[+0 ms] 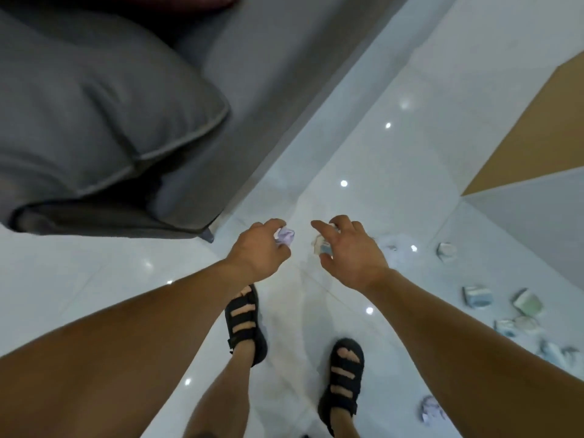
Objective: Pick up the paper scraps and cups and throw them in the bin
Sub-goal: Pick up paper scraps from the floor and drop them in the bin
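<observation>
Glossy white tile floor (94, 279) runs ahead between a grey sofa (94, 105) on the left and a tan-and-grey panel (521, 131) on the right. The left hand (257, 248) pinches a lilac paper scrap (285, 236). The right hand (354, 251) curls round a crumpled white-and-blue scrap (322, 246). Crushed cups (477, 295) litter the floor's right edge.

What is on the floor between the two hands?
Nothing: in the head view only bare white floor shows between the left hand, gripping a lilac paper scrap, and the right hand, gripping a pale scrap.
</observation>
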The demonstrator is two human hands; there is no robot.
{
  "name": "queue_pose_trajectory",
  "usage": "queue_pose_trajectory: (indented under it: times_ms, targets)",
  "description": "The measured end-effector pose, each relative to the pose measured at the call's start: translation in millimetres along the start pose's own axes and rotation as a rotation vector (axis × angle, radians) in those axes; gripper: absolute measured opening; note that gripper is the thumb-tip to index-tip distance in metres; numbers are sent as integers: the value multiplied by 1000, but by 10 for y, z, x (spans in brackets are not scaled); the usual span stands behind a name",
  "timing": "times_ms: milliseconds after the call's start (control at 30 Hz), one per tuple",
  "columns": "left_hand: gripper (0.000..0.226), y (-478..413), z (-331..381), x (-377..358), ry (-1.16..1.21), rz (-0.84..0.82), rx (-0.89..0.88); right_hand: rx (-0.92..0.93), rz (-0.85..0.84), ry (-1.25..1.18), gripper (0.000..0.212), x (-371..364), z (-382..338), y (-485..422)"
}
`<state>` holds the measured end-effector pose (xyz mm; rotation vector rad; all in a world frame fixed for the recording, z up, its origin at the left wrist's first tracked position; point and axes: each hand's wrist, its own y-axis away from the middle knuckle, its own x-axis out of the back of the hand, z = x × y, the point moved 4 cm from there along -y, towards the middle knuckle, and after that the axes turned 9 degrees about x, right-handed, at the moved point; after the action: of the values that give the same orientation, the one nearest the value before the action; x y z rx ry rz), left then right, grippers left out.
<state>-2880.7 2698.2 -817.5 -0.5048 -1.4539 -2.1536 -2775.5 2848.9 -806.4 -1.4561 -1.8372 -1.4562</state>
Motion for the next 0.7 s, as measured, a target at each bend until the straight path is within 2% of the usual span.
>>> queue_pose_trajectory:
  times_ms: [167,367,567,700]
  targets:
    - [50,1054,186,547,88,77,51,97,-50,87,65,769,-655,615]
    - [47,2589,-3,1038,240,212,126,251,-62,192,76,1595,-1645,1398]
    - [45,4008,-647,1484,443,345,184,422,-112,330,66,2092,-2831,1988]
    - [48,4865,-1441,1801,570,489,276,565,-119,424,61,2106,-3879,2203]
